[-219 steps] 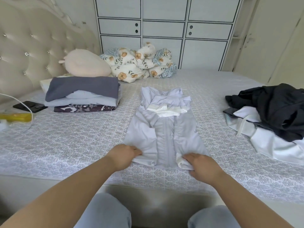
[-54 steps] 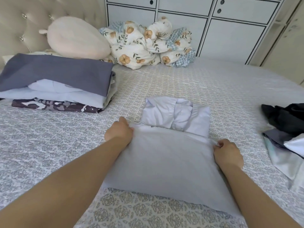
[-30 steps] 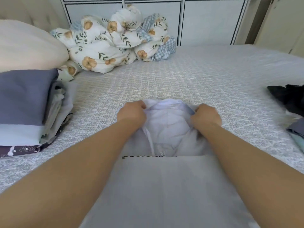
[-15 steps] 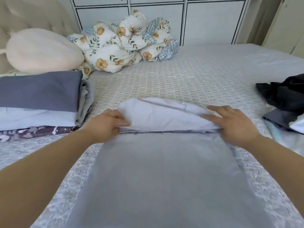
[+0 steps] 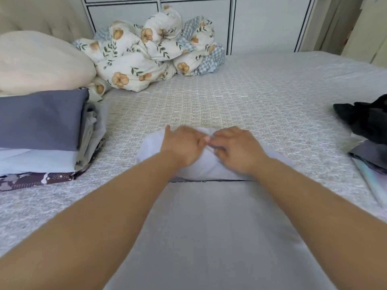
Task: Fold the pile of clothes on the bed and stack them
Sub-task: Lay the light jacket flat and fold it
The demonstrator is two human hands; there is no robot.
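Task looks partway done, approx. midway at a guess: a stack of folded clothes (image 5: 41, 130) sits on the bed (image 5: 261, 97) at left w/ at least 4 layers showing, a slate-grey piece on top, pale blue and whitish ones under it, a dark patterned one at the bottom. Well apart at the right edge lies the unfolded pile (image 5: 368, 130), a black garment on top of a grey one and a pale one, so at least 3 items left there. In the middle, near the person, lies the pale lilac garment (image 5: 209, 227) now being folded: its far part is doubled back into a rounded fold across the width, w/ a dark hem line just below it. Both hands lie on that fold, close together, almost touching. Left hand (image 5: 184, 145) lies w/ fingers spread and fairly straight on the cloth, palm down, pressing rather than gripping. Right hand (image 5: 236, 149) is palm down too; its fingertips are blurred and seem to tuck at a crease, so can't tell if it pinches cloth or just presses. Judging by this, the item needs 1 or 2 more folds, then goes onto the left stack. Containers: none in view on the bed; behind it a white cabinet (image 5: 261, 24), doors closed, contents hidden. Cream pillow (image 5: 37, 61) and floral bedding bundle (image 5: 146, 51) sit far left.
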